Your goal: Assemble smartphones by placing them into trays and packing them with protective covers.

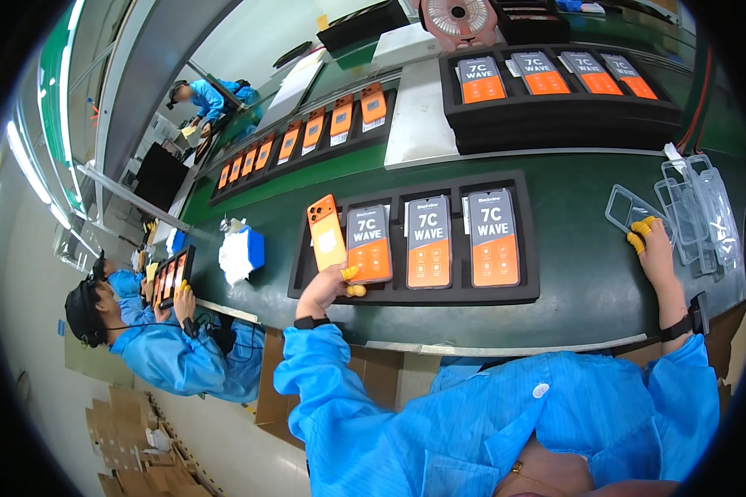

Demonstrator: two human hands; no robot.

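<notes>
My left hand (323, 291), with yellow finger cots, closes at the lower left corner of a phone (369, 240) with a grey and orange printed front, in a black foam tray (522, 286). Left of it, an orange phone (327, 234) lies back up and tilted, its lower end partly hidden by that hand. Two more printed phones (428, 240) (493, 238) sit in the tray's slots. On the right, my right hand (656, 253), also in yellow finger cots, pinches the edge of a clear phone case (625, 205).
Several clear cases (692, 215) lie by my right hand. Behind are stacked black trays (555, 120) with phones, a long tray of orange phones (307, 137), and a pink fan (458, 18). A blue box (254, 248) stands left; co-workers (174, 344) (203, 99) work along the bench.
</notes>
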